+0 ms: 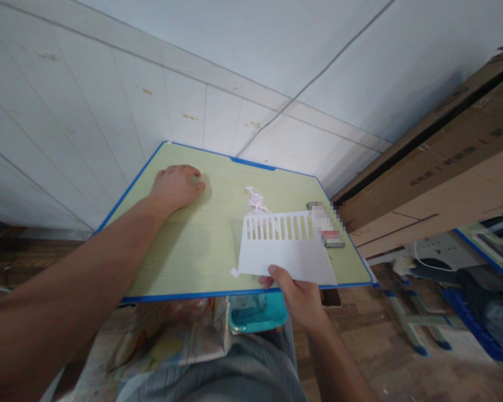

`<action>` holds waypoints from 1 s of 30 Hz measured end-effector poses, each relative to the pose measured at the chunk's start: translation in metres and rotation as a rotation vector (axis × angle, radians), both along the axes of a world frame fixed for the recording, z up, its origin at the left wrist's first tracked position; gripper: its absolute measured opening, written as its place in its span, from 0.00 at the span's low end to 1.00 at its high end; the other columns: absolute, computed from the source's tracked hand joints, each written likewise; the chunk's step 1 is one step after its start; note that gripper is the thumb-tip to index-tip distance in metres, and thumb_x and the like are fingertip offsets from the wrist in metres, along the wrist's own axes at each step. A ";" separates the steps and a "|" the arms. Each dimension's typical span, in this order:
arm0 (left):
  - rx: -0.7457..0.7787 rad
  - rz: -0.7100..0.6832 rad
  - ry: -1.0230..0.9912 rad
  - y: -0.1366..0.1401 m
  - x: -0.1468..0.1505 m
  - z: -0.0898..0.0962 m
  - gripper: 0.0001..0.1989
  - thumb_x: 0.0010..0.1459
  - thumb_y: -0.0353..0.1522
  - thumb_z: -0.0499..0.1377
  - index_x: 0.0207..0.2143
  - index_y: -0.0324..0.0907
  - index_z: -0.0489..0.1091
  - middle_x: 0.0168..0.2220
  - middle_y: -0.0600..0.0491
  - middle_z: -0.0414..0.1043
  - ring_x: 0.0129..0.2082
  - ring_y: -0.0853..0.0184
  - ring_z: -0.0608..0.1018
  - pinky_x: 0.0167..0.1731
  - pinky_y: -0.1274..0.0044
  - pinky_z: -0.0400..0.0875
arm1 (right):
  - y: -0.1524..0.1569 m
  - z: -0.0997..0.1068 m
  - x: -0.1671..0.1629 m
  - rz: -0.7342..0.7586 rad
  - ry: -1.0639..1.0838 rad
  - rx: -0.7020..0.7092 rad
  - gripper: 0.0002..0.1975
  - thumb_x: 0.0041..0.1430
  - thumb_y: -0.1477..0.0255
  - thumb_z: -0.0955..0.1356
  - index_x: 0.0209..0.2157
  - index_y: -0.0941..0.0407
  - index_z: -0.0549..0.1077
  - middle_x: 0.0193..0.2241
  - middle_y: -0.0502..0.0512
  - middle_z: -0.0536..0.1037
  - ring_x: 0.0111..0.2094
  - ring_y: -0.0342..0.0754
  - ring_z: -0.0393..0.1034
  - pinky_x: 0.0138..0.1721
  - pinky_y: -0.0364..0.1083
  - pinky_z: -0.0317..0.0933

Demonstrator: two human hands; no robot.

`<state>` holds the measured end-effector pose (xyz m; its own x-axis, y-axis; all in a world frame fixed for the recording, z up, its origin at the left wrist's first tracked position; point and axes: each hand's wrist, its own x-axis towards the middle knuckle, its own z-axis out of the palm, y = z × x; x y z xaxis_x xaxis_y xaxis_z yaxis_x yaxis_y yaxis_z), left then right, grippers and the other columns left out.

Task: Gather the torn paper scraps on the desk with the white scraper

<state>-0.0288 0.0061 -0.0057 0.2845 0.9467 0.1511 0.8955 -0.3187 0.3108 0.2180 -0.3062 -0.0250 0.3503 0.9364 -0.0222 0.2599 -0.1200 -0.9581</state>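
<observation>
My right hand (295, 293) grips the near edge of a white card (280, 258), thumb on top and fingers underneath. A row of narrow upright slots is cut along the card's far side. Beyond that side lies a small heap of pinkish-white paper scraps (256, 200) on the pale green tabletop (209, 245). On the left part of the table rests my left hand (178, 185), its fingers loosely bent with a gap between thumb and forefinger, and nothing visible in it. A small white scrap (235, 272) lies by the card's near left corner.
A blurred-out item (327, 226) lies on the table's right side. Tall cardboard boxes (436, 156) stand to the right, and a white panelled wall (171, 100) is behind. Below the front edge is a turquoise bin (257, 324). Another desk frame (419, 321) stands at right.
</observation>
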 end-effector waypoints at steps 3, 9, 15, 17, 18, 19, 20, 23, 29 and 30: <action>-0.012 -0.001 0.006 0.000 0.000 0.001 0.35 0.71 0.48 0.53 0.71 0.44 0.81 0.78 0.41 0.77 0.79 0.43 0.74 0.78 0.56 0.65 | 0.000 -0.001 0.010 0.006 -0.017 0.012 0.21 0.73 0.57 0.75 0.25 0.51 0.85 0.30 0.60 0.91 0.36 0.60 0.90 0.48 0.54 0.85; -0.011 0.001 0.037 0.002 -0.001 -0.001 0.35 0.72 0.48 0.52 0.71 0.43 0.80 0.78 0.40 0.77 0.79 0.44 0.74 0.78 0.57 0.65 | 0.001 0.000 0.014 0.038 0.010 -0.006 0.20 0.71 0.58 0.75 0.26 0.51 0.85 0.28 0.59 0.90 0.33 0.58 0.88 0.42 0.52 0.83; 0.001 0.000 0.020 0.004 -0.002 -0.003 0.34 0.72 0.49 0.54 0.70 0.46 0.81 0.76 0.42 0.79 0.78 0.44 0.75 0.77 0.58 0.66 | 0.002 0.004 0.023 -0.066 0.032 0.126 0.18 0.64 0.63 0.75 0.20 0.49 0.80 0.22 0.56 0.85 0.28 0.57 0.83 0.39 0.52 0.81; 0.004 -0.004 0.014 0.004 -0.002 -0.004 0.35 0.71 0.49 0.53 0.70 0.44 0.81 0.76 0.41 0.78 0.78 0.42 0.75 0.78 0.56 0.65 | 0.002 0.002 0.025 -0.060 0.042 0.127 0.18 0.64 0.62 0.75 0.20 0.49 0.80 0.22 0.56 0.85 0.27 0.57 0.83 0.38 0.52 0.81; 0.005 -0.004 0.012 0.004 -0.002 -0.004 0.35 0.71 0.49 0.53 0.71 0.44 0.81 0.77 0.40 0.78 0.78 0.42 0.75 0.78 0.56 0.65 | 0.003 0.000 0.026 -0.056 0.049 0.119 0.18 0.63 0.62 0.75 0.20 0.49 0.81 0.21 0.56 0.85 0.27 0.57 0.83 0.37 0.52 0.81; 0.005 -0.002 0.011 0.005 -0.002 -0.004 0.35 0.71 0.49 0.53 0.71 0.44 0.81 0.77 0.40 0.78 0.78 0.42 0.74 0.79 0.55 0.64 | 0.003 -0.001 0.027 -0.055 0.057 0.109 0.18 0.62 0.62 0.76 0.19 0.49 0.81 0.21 0.56 0.85 0.27 0.57 0.83 0.36 0.52 0.81; 0.004 -0.001 0.009 0.005 -0.002 -0.005 0.36 0.71 0.49 0.54 0.71 0.44 0.81 0.77 0.41 0.78 0.78 0.42 0.74 0.79 0.56 0.64 | 0.003 -0.003 0.027 -0.056 0.067 0.101 0.18 0.62 0.62 0.76 0.19 0.49 0.80 0.20 0.56 0.84 0.26 0.57 0.82 0.36 0.52 0.81; -0.001 0.003 0.003 0.007 -0.002 -0.006 0.35 0.71 0.49 0.55 0.71 0.45 0.81 0.77 0.41 0.78 0.79 0.42 0.74 0.79 0.55 0.64 | 0.003 -0.007 0.029 -0.068 0.101 0.091 0.18 0.60 0.62 0.76 0.17 0.49 0.79 0.19 0.56 0.83 0.24 0.57 0.80 0.34 0.53 0.80; 0.001 -0.013 0.003 0.003 -0.001 -0.002 0.32 0.74 0.45 0.55 0.71 0.39 0.80 0.79 0.39 0.76 0.78 0.43 0.74 0.79 0.53 0.66 | 0.003 -0.009 0.027 -0.050 0.138 0.090 0.16 0.60 0.62 0.77 0.20 0.49 0.81 0.20 0.55 0.83 0.24 0.57 0.79 0.33 0.53 0.78; 0.002 -0.015 0.000 0.002 -0.001 -0.001 0.32 0.75 0.45 0.56 0.71 0.38 0.80 0.79 0.39 0.76 0.78 0.43 0.74 0.79 0.52 0.66 | 0.003 -0.009 0.028 -0.053 0.146 0.096 0.15 0.60 0.63 0.76 0.19 0.49 0.80 0.19 0.54 0.82 0.23 0.56 0.78 0.32 0.53 0.78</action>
